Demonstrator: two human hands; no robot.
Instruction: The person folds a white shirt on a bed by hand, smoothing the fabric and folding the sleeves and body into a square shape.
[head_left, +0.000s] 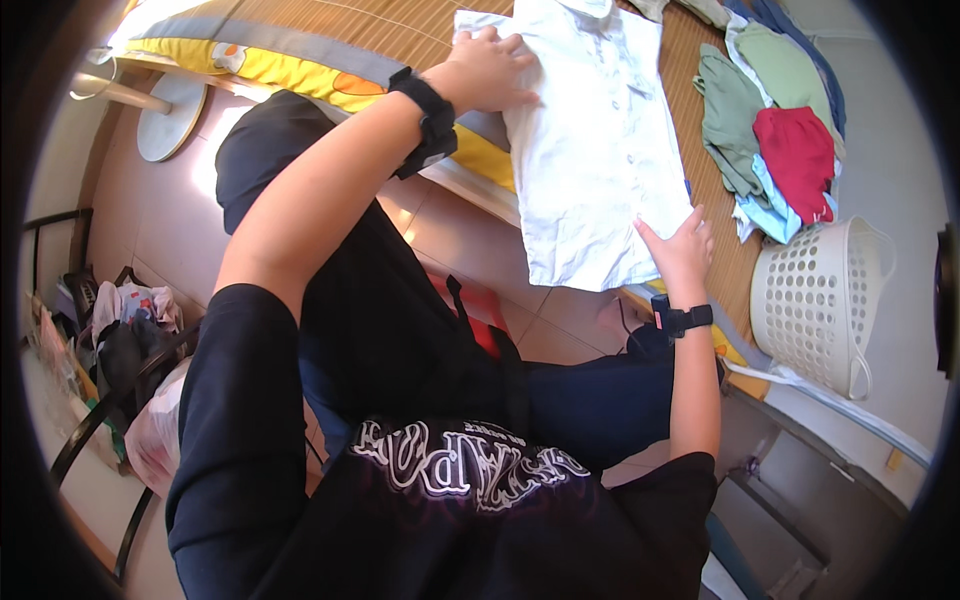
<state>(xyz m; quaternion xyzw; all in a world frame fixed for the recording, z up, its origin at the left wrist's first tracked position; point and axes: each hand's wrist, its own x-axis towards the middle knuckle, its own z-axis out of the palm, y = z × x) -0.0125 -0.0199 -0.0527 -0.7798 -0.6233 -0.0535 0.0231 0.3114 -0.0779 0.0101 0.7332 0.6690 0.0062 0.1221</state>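
Observation:
A white button-up shirt (592, 150) lies front side up before me, its collar at the far end. Its hem hangs past the near edge of a bed covered with a bamboo mat (405, 28). My left hand (491, 71) rests on the shirt near the left shoulder, fingers spread on the cloth. At the lower right side edge is my right hand (684, 244), with its thumb on the shirt and its fingers apart beyond the edge. Neither hand visibly pinches the fabric. Black straps circle both wrists.
Right of the shirt lies a pile of clothes, with red shorts (799, 157) and a green garment (727, 120). A white perforated laundry basket (802, 300) stands nearer me. Yellow patterned bedding (285, 71) runs along the bed edge. A round-topped stool (172, 120) is at far left.

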